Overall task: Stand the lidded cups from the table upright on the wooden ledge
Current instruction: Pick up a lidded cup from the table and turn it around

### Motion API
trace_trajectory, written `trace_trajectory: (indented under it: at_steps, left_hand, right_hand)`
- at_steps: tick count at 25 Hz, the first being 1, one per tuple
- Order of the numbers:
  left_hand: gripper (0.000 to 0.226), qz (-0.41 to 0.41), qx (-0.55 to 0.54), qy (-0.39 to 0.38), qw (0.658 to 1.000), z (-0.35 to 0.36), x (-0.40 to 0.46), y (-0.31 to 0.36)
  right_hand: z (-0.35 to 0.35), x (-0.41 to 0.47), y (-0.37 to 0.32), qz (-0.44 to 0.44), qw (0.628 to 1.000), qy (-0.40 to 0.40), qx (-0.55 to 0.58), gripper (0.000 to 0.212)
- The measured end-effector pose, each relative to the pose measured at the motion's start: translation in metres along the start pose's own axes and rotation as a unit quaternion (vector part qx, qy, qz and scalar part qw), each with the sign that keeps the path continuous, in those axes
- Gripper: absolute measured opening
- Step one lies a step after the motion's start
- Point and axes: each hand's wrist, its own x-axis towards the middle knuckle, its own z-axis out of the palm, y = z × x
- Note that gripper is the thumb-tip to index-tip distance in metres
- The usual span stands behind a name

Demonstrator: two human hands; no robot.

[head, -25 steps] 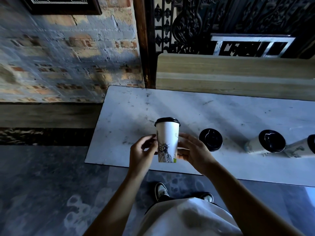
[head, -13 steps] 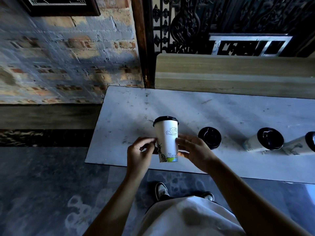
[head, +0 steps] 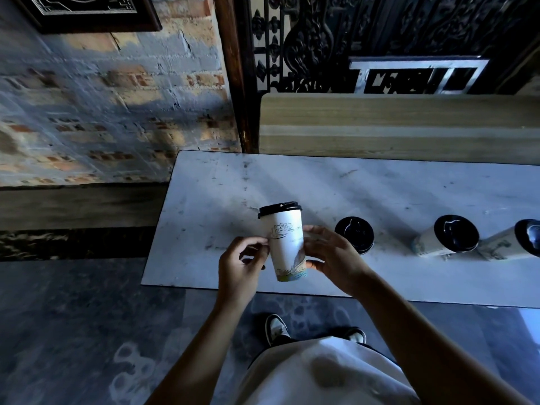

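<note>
Both forearms come up from the bottom edge bare, no sleeves reaching the wrists, and the left hand (head: pixel 242 266) and right hand (head: pixel 331 258) show no rings, watch or gloves that can be made out. Down below there's a loose pale garment (head: pixel 324 372), whitish and softly creased, hanging wide over the body with a dark band of clothing just peeking out past its front hem. And there are the shoes: the left sneaker (head: pixel 276 328) white with dark panels, the right sneaker (head: pixel 355 336) likewise, only its toe showing.
</note>
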Motion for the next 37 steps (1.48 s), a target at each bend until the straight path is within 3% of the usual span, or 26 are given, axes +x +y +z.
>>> trace_trajectory:
  at_steps: [6, 12, 18, 26, 31, 34, 37]
  left_hand:
    - [0.013, -0.026, -0.015, 0.003, 1.0, 0.002, -0.001, 0.003]
    - [0.038, -0.062, -0.043, -0.015, 0.997, 0.002, -0.003, 0.009]
    - [0.02, -0.017, -0.012, -0.009, 1.0, 0.002, -0.003, 0.01]
    - [0.039, 0.013, 0.024, -0.003, 1.0, 0.006, 0.001, 0.006]
    - [0.014, -0.044, -0.026, 0.017, 0.999, 0.004, 0.001, 0.002]
    - [0.023, -0.057, -0.037, 0.01, 0.998, 0.008, -0.001, 0.002]
    - [0.034, -0.045, -0.048, 0.001, 0.998, 0.012, -0.003, 0.006]
  right_hand:
    - [0.002, -0.003, -0.003, -0.001, 0.998, -0.055, -0.009, 0.037]
    - [0.007, -0.002, -0.006, -0.023, 0.999, -0.038, 0.014, 0.052]
    - [0.001, 0.001, -0.003, -0.009, 1.0, 0.0, 0.026, 0.031]
    - [0.003, 0.002, -0.001, -0.013, 1.0, 0.011, 0.009, 0.046]
    - [0.003, 0.0, -0.009, 0.0, 1.0, -0.011, -0.011, 0.048]
    - [0.004, 0.0, -0.013, 0.001, 1.0, -0.022, 0.015, 0.069]
    - [0.003, 0.001, -0.017, -0.014, 0.999, -0.03, 0.001, 0.067]
